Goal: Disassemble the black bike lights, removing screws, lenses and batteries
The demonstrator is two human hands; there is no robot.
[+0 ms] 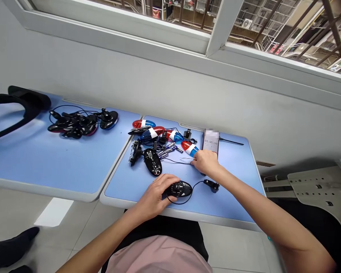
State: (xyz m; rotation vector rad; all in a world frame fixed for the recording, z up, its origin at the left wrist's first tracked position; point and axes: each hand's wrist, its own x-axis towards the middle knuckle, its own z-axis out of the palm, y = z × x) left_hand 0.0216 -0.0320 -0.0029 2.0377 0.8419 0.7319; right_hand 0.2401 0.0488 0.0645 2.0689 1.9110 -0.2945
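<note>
My left hand (161, 193) is wrapped round a black oval light housing (184, 189) near the table's front edge. A black cable loops from this housing to a small black clip-like part (211, 185) on its right. Further back, my right hand (207, 162) is closed, with a thin metal rod (187, 158) showing at its fingertips; the rest of what it grips is hidden. Just beyond those fingers lies a red-and-blue light cover (190, 148) with a white band. A phone (210, 141) showing a timer is behind the right hand.
More red-and-blue covers (152, 134), loose batteries (165, 152) and a black oval part (152, 162) crowd the table's left side. On the adjoining left table are several black light units (86, 124) and a black curved frame (24, 108). A wall and window stand behind.
</note>
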